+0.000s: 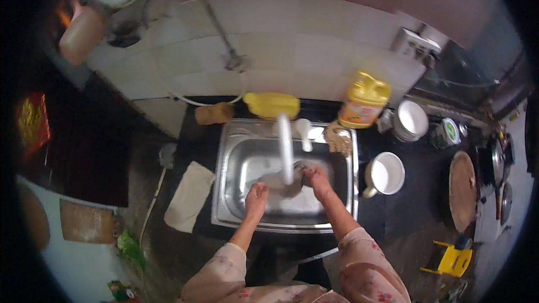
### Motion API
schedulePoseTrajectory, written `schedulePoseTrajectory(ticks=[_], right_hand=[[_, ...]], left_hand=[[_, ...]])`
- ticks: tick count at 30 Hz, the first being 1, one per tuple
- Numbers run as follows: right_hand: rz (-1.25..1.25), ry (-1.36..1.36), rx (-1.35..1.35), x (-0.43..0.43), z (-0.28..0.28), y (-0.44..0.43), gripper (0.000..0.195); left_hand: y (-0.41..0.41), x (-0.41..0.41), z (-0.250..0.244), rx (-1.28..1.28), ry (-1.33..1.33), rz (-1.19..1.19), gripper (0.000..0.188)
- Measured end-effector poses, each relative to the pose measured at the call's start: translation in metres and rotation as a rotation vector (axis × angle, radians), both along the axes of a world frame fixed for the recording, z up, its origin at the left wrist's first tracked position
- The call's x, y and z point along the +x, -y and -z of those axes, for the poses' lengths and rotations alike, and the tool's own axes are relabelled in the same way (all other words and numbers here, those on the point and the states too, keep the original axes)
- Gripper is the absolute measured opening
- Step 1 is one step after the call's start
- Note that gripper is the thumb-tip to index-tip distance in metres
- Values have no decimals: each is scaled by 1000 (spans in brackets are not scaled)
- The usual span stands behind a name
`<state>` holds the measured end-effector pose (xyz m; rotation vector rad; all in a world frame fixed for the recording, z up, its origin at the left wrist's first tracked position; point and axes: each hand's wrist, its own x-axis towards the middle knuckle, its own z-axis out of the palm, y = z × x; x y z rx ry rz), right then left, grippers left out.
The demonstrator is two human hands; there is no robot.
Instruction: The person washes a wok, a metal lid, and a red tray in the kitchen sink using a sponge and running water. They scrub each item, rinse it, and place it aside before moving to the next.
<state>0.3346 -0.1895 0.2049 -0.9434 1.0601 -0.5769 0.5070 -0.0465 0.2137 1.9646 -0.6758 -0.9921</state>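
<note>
A wet, greyish-brown cloth (273, 180) stretches between my two hands over the stainless steel sink (353, 202), below the white spout of the tap (285, 147). My left hand (257, 198) pinches its left end. Its darker, bunched right end is gripped by my right hand (318, 180). The spout hides part of the cloth. Behind the spout a white tap handle (304, 132) stands at the sink's back rim. A crumpled brown cloth (338, 139) hangs over the back right corner of the sink.
A folded beige cloth (189, 198) lies left of the sink. To the right stands a white mug (385, 173). Behind are a yellow jug (365, 101), a blurred yellow bottle (271, 105), a brown block (214, 113) and a white tub (410, 121). A round board (462, 191) stands far right.
</note>
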Motion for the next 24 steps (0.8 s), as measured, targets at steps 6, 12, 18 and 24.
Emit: schedulePoseTrajectory(ticks=[6,12,18,24], right_hand=[[257,490,137,62,-40,14,33],[73,414,-77,84,-28,-31,37],[-238,-229,-363,106,-50,-32,22],[-178,-365,-467,96,-38,-24,27]], left_hand=[[-91,121,-5,2,861,80,40],[-139,188,11,241,1104,358,53],[-79,190,26,350,1157,107,53],[-88,148,16,272,993,341,56]])
